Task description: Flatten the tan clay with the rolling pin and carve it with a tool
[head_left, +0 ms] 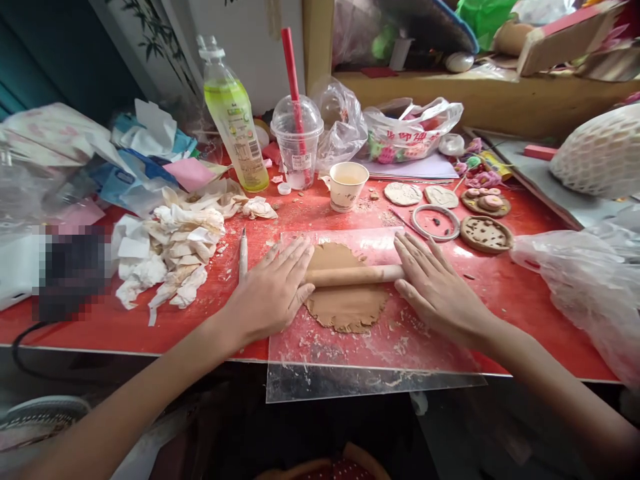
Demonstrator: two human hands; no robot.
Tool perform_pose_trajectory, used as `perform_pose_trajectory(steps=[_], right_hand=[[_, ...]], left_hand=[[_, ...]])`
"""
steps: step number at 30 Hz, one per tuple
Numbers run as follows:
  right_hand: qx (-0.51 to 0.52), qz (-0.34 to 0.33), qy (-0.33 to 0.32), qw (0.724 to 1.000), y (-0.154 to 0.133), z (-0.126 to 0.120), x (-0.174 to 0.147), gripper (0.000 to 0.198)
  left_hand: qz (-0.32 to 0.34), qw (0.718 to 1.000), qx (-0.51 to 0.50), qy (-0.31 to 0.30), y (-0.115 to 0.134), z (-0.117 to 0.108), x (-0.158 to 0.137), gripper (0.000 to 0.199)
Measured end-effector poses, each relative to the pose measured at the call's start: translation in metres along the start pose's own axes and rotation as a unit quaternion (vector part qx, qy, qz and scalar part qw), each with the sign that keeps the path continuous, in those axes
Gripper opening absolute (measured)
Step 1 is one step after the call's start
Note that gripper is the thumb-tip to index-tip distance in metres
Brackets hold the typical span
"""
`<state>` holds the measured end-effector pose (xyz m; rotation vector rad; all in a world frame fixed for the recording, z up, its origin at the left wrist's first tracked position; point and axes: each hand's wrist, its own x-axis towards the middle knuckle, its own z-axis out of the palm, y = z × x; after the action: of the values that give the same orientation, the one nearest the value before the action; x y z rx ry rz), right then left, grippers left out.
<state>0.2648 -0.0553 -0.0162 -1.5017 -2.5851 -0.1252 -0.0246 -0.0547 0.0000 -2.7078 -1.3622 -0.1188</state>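
A wooden rolling pin (350,275) lies across a flattened brown slab of clay (345,310) with ragged edges. My left hand (277,283) rests flat over the pin's left end, fingers stretched forward. Over the right end lies my right hand (433,283), palm down with its fingers extended; both ends of the pin are hidden under the hands. Beneath the clay is a clear plastic sheet (325,380), scattered with clay crumbs and jutting past the table's front edge. Left of my left hand lies a slim pointed tool (243,257).
Crumpled tissues (175,253) heap at left. Behind stand a bottle (235,127), a plastic cup with a red straw (297,147) and a paper cup (347,185). A ring (435,222) and round clay pieces (486,233) sit right, near a plastic bag (580,267).
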Motion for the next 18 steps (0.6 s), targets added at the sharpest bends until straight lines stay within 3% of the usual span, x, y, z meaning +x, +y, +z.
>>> perform_pose_trajectory(steps=[10, 13, 18], right_hand=[[-0.028, -0.033, -0.003, 0.999, -0.028, -0.002, -0.085, 0.075], [-0.021, -0.04, 0.0, 0.999, -0.025, -0.002, -0.08, 0.075], [-0.009, -0.028, -0.002, 1.0, -0.009, -0.002, -0.034, 0.073]], left_hand=[[0.067, 0.998, -0.011, -0.004, 0.04, -0.005, -0.07, 0.066], [0.073, 0.997, -0.005, -0.01, 0.037, -0.005, -0.067, 0.066], [0.044, 0.999, 0.013, -0.002, 0.015, 0.002, -0.031, 0.067]])
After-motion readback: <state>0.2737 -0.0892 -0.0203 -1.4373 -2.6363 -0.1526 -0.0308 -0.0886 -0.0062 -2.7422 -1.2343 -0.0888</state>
